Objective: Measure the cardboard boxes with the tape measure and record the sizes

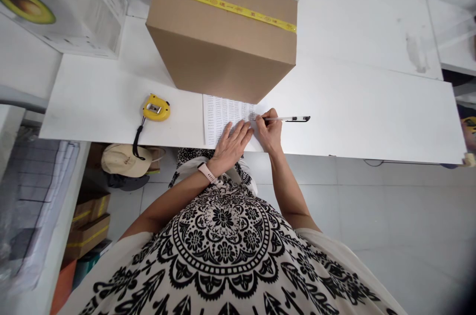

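My right hand point(270, 130) is closed around a pen point(292, 119), clear-barrelled with a black end that points right. Its tip is at the right part of a printed sheet point(219, 111) covered with columns of small text. Flat on the lower part of this paper lies my left hand point(233, 144), fingers stretched out, with a pale pink band on the wrist. Just behind the sheet stands a brown cardboard box point(223, 42), sealed with yellow printed tape; it partly overlaps the paper's far edge in view.
A yellow tape measure point(156, 107) lies left on the white table point(357, 111), its black strap hanging over the front edge. A white carton with an avocado picture point(70, 7) stands back left. Below are a beige cap point(124, 160) and small taped boxes point(89, 233).
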Action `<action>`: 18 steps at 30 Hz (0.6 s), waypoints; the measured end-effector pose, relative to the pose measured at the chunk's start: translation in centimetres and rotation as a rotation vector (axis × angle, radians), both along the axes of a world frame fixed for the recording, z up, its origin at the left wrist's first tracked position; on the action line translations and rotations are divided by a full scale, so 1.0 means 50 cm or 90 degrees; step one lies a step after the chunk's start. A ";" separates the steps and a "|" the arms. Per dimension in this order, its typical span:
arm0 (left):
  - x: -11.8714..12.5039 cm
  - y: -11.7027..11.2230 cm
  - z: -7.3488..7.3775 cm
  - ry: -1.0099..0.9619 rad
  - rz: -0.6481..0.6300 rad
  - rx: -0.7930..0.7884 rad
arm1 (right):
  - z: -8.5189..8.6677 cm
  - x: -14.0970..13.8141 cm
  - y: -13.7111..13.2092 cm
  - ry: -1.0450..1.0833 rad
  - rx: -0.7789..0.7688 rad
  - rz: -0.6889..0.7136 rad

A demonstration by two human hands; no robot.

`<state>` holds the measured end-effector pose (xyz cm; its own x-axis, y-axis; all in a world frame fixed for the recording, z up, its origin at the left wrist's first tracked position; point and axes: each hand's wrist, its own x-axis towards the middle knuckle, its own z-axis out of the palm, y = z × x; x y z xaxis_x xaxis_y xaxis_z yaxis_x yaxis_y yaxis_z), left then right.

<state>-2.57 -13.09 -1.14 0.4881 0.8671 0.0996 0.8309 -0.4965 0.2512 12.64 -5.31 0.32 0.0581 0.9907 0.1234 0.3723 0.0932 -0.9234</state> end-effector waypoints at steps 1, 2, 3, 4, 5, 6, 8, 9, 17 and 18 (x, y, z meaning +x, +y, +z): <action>0.000 0.000 0.001 -0.001 0.000 -0.002 | 0.000 0.000 0.000 -0.001 0.000 -0.001; 0.000 0.000 0.002 -0.004 0.000 -0.004 | 0.000 0.000 0.000 -0.003 0.000 -0.001; 0.000 0.000 0.002 -0.007 0.001 -0.005 | 0.000 0.000 -0.001 -0.006 0.000 0.000; 0.000 0.000 0.002 -0.011 0.002 -0.006 | 0.000 0.000 -0.001 -0.010 0.001 0.001; 0.000 0.000 0.001 -0.014 0.004 -0.007 | -0.001 0.000 -0.001 -0.013 0.001 0.003; 0.000 0.000 0.001 -0.016 0.005 -0.006 | -0.001 0.001 -0.001 -0.014 0.001 0.004; 0.000 0.000 0.000 -0.013 0.007 -0.006 | -0.002 0.001 -0.001 -0.014 -0.002 0.007; 0.000 0.000 0.000 -0.010 0.006 -0.006 | -0.003 0.001 -0.001 -0.011 -0.003 0.007; 0.000 0.002 0.001 0.007 -0.001 -0.009 | -0.005 0.003 -0.001 -0.004 0.001 0.004; 0.000 0.002 0.001 0.007 -0.001 -0.009 | -0.005 0.003 0.000 -0.005 0.002 0.004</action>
